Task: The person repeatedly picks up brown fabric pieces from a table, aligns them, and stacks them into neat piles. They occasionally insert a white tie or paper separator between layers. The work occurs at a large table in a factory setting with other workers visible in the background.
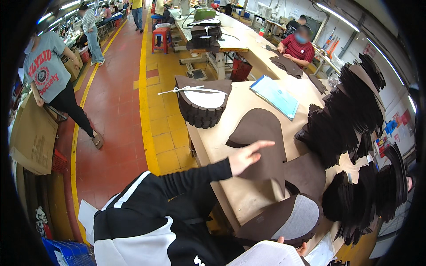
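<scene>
My left hand (244, 159) reaches over the table with its index finger stretched out and the other fingers loosely apart. Nothing is in it. Just beneath lies a large dark brown rounded sheet piece (259, 126), and a second brown sheet (306, 175) partly shows beside it. Near the lower edge, my right hand (295, 246) grips the near edge of a curved dark brown piece with a light grey panel (297, 217). That piece is tilted above the tabletop; part of the hand is hidden behind it and a white sleeve.
Tall stacks of dark brown cut pieces (350, 111) line the table's right side. A bundle tied with white ribbon (204, 99) sits at the far left corner, near a light blue folder (275, 96). A seated person in red (299, 46) handles dark pieces at the table's far end.
</scene>
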Demonstrator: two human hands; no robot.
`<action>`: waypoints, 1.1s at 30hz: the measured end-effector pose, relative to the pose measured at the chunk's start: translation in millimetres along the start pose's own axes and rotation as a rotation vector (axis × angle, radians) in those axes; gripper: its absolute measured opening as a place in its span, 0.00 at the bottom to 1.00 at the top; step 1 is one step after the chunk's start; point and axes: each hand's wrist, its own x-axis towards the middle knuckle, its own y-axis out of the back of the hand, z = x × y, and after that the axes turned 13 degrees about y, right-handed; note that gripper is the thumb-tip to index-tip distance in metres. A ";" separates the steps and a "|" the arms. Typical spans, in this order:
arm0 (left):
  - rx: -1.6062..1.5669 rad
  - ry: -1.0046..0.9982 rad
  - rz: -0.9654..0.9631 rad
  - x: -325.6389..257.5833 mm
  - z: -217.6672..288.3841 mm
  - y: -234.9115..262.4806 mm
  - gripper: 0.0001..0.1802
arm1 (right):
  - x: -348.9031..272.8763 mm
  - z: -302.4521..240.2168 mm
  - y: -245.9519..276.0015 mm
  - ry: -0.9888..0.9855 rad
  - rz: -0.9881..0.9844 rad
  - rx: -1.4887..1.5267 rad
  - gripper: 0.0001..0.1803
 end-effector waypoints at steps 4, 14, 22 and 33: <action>0.054 -0.228 0.032 62.0 6.7 38.6 0.26 | 35.8 -66.0 20.8 -0.257 -0.019 0.066 0.46; -0.037 -0.092 0.065 84.9 6.1 91.2 0.18 | 77.6 -123.2 20.8 -0.715 0.030 0.410 0.40; 1.081 -0.066 0.538 66.9 -114.5 78.5 0.23 | 76.9 -121.5 23.4 -0.690 0.006 0.384 0.41; 1.131 -0.236 0.077 32.7 -51.3 30.9 0.14 | 92.7 -136.3 16.3 -0.644 -0.037 0.270 0.40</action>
